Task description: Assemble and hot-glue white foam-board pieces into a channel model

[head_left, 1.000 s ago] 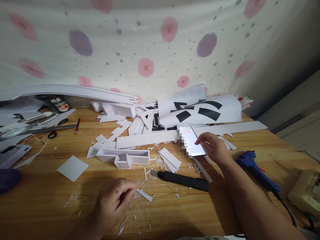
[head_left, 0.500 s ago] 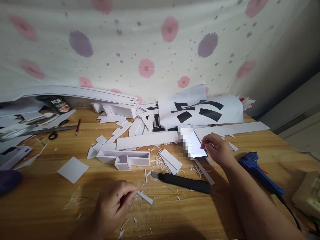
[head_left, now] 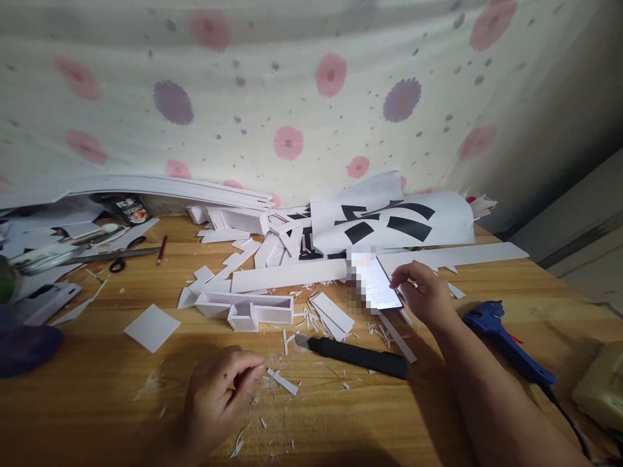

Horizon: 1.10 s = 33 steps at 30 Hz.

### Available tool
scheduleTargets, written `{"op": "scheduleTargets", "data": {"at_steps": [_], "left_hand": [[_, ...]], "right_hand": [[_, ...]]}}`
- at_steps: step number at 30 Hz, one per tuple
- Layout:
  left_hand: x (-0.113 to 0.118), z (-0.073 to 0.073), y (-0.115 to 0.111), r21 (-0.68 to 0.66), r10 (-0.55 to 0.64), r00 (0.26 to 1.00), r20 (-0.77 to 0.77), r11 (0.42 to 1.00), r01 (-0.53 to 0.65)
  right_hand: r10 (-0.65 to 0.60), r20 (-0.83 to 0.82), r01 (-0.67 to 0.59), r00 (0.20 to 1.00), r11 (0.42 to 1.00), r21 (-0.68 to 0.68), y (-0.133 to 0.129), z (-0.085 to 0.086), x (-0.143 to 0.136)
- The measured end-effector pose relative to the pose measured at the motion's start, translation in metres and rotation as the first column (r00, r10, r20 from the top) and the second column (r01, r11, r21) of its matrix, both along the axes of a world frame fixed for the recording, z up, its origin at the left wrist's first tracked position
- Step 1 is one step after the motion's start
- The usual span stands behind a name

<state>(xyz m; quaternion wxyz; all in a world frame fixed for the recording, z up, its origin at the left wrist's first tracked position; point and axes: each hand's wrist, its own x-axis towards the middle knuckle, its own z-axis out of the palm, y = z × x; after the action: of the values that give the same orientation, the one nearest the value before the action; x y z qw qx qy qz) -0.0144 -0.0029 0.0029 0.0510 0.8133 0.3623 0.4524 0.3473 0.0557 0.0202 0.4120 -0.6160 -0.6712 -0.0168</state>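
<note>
A lit phone [head_left: 377,282] lies on the wooden table, its left part blurred out. My right hand [head_left: 426,295] is at the phone's right edge, fingers loosely bent and one fingertip at the screen; it grips nothing. My left hand [head_left: 224,392] rests low over the table with thumb and forefinger pressed together and nothing visible in them. Just right of those fingertips lies a small white strip [head_left: 283,382], apart from them. A black utility knife [head_left: 357,355] lies between my hands, blade to the left. Behind it sit a white open foam-board piece [head_left: 243,310] and stacked white rectangles [head_left: 331,316].
On the right lies a blue glue gun [head_left: 509,340] with its cord. Scissors [head_left: 121,254], a red pencil [head_left: 162,250] and a white square [head_left: 152,328] are at left. Printed paper [head_left: 389,224] and long white strips [head_left: 292,275] lie toward the flowered curtain [head_left: 287,78].
The view has shifted slightly up and left. My left hand has drawn a little away from the small white strip. My right hand stays by the phone, with its fingertip slightly moved.
</note>
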Motion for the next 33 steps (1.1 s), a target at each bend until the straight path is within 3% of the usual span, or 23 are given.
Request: {"op": "scheduleTargets", "data": {"at_steps": [5,8,10,13,17,24,33], "left_hand": [[-0.019,0.014,0.011,0.126,0.094,0.987,-0.129,0.989,-0.077],[-0.035,0.02,0.03,0.11,0.207,0.949,-0.24,0.977,-0.185],[-0.042,0.022,0.044,0.073,0.212,0.918,-0.335,0.977,-0.199],[-0.046,0.024,0.06,0.008,0.172,0.864,-0.473,0.982,-0.19],[-0.039,0.025,0.075,-0.068,0.119,0.828,-0.548,0.98,-0.186],[-0.025,0.026,0.084,-0.162,0.062,0.755,-0.652,0.962,-0.219],[-0.02,0.022,0.089,-0.24,0.002,0.759,-0.651,0.948,-0.209]], "right_hand": [[0.032,0.004,-0.032,0.999,0.999,0.039,0.001,-0.002,0.004],[0.051,0.013,-0.051,0.999,0.997,0.051,0.001,-0.003,0.005],[0.065,0.02,-0.066,0.998,0.996,0.053,0.001,-0.003,0.005],[0.079,0.029,-0.081,0.996,0.995,0.053,-0.001,-0.002,0.006],[0.075,0.042,-0.077,0.996,0.996,0.049,-0.002,0.0,0.006],[0.065,0.046,-0.067,0.997,0.997,0.033,-0.001,-0.003,0.009],[0.053,0.048,-0.053,0.997,0.999,0.011,0.001,-0.002,0.01]]}}
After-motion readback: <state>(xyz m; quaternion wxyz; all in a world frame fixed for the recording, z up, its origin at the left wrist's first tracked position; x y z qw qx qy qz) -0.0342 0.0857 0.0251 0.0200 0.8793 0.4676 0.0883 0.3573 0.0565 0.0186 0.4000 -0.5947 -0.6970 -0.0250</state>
